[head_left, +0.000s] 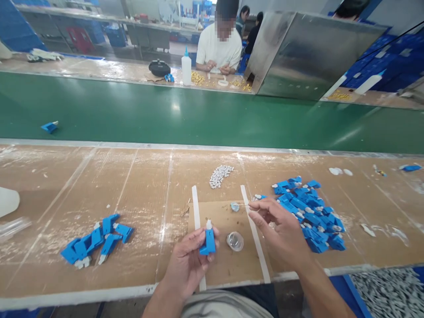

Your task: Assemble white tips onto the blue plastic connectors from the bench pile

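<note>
Blue piece (210,240): gripped in the left hand (192,258), fingers closed around its sides, apparently so that its pale tip (208,224) is left exposed; underside hidden. Clear cup (235,241): set between the hands, seemingly for easy reach; contents not made out. Thin stick (244,204): pinched in the right hand (276,225), its end at a bluish blob (235,206). Blue pile (308,212): stocked rightward, lower pieces buried. Pale pellets (221,176): heaped beyond. Co-worker (220,48): lower body hidden.

No text, label, brand, number or sign (large or small) can be read.
</note>
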A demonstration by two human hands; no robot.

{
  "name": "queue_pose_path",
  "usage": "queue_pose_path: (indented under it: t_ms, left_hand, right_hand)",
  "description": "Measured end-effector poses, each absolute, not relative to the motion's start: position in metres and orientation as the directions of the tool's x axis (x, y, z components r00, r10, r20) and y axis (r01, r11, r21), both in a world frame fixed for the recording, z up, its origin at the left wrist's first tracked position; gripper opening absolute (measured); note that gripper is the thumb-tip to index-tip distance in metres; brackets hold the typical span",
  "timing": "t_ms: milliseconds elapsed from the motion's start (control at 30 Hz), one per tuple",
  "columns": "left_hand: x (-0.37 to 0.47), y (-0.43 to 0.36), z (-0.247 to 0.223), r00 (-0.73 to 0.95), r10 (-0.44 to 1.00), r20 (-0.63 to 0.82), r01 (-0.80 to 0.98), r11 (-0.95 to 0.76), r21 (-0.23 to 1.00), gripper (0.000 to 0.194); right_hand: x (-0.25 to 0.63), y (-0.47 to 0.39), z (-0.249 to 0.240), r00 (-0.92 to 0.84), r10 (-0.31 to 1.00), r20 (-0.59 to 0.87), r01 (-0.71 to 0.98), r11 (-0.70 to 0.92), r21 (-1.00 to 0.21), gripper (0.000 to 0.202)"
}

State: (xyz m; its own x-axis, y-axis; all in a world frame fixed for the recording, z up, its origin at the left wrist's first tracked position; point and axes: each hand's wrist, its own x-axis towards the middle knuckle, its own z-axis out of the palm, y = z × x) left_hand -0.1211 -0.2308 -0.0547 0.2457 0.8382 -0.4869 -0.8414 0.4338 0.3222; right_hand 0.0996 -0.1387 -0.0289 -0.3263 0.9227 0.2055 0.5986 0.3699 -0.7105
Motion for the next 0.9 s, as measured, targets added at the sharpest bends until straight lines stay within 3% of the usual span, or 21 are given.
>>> queue_pose_path:
  t_ms: [100, 267, 567, 733, 900]
  left_hand:
    - [-0.128, -0.230, -0.061, 0.305, 0.841, -0.446, -0.872, 0.436, 0.224, 0.024]
    - [-0.137, -0.229, -0.069, 0.323, 0.892, -0.317, -0.931, 0.360, 0.065, 0.029]
    - [-0.140, -0.228, -0.083, 0.309, 0.870, -0.384, -0.911, 0.386, 0.143, 0.028]
    - [-0.138, -0.226, -0.082, 0.309, 0.857, -0.412, -0.891, 0.413, 0.190, 0.026]
    - [-0.137, -0.225, -0.079, 0.266, 0.866, -0.423, -0.915, 0.366, 0.173, 0.027]
  right_hand:
    - [0.102, -0.085, -0.024, -0.372, 0.904, 0.210, 0.710, 0.423, -0.563, 0.017]
    - [0.089, -0.006, -0.038, -0.487, 0.844, 0.223, 0.715, 0.532, -0.454, 0.014]
    - [0.064, 0.023, -0.052, -0.673, 0.725, 0.148, 0.651, 0.675, -0.346, 0.024]
    - [0.061, 0.030, -0.050, -0.683, 0.723, 0.106, 0.654, 0.670, -0.352, 0.019]
    - [0.055, 0.022, -0.045, -0.644, 0.758, 0.105, 0.621, 0.598, -0.507, 0.012]
